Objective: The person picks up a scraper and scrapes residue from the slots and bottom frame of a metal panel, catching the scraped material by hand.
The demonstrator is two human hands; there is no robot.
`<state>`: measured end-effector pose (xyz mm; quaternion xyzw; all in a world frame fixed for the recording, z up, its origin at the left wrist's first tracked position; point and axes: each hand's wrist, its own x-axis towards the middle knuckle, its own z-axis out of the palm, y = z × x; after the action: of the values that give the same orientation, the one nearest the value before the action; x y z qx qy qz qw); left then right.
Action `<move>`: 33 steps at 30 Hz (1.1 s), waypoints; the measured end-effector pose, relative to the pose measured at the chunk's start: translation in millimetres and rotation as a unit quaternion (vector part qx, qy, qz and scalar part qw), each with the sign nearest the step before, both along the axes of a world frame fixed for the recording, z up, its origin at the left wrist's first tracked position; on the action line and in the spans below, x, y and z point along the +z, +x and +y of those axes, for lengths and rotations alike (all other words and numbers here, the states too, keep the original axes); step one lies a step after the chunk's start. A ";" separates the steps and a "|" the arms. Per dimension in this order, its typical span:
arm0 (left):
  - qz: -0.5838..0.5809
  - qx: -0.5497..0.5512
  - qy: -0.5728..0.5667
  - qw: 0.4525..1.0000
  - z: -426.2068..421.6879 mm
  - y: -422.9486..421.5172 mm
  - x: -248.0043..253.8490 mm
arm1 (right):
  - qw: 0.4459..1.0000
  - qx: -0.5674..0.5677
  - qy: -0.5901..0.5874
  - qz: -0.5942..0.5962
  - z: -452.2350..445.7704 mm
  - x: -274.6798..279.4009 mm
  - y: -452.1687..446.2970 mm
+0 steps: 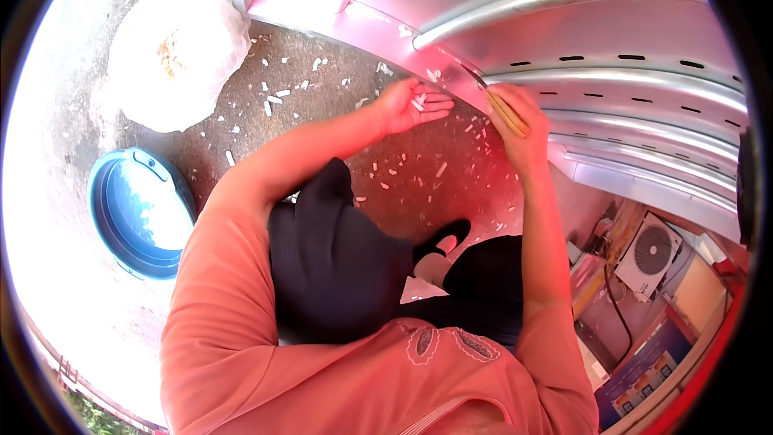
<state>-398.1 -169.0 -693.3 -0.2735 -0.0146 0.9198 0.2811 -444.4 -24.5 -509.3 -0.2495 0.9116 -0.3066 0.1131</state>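
My left hand is palm up with its fingers stretched out, and a few small white pieces rest on it. It is just below the lower edge of a shiny metal panel. My right hand is wrapped around the yellowish handle of a knife. The knife's thin dark blade points up and left, close to the metal surface; I cannot tell whether it touches. White scraps stick to the panel's flange near the blade.
White fragments litter the concrete floor. A white plastic bag with pale bits on it lies at upper left, above a blue basin. At lower right are an air-conditioner unit and a dark blue box.
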 end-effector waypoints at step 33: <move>0.020 0.011 0.002 1.000 -4.3 6.2 4.1 | 0.991 0.114 -0.062 -0.024 -27.7 -15.6 -9.7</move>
<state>-391.9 -173.3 -689.2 -0.2542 -0.0135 0.9282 0.2714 -454.1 -52.3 -524.9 -0.3509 0.8535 -0.3533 0.1537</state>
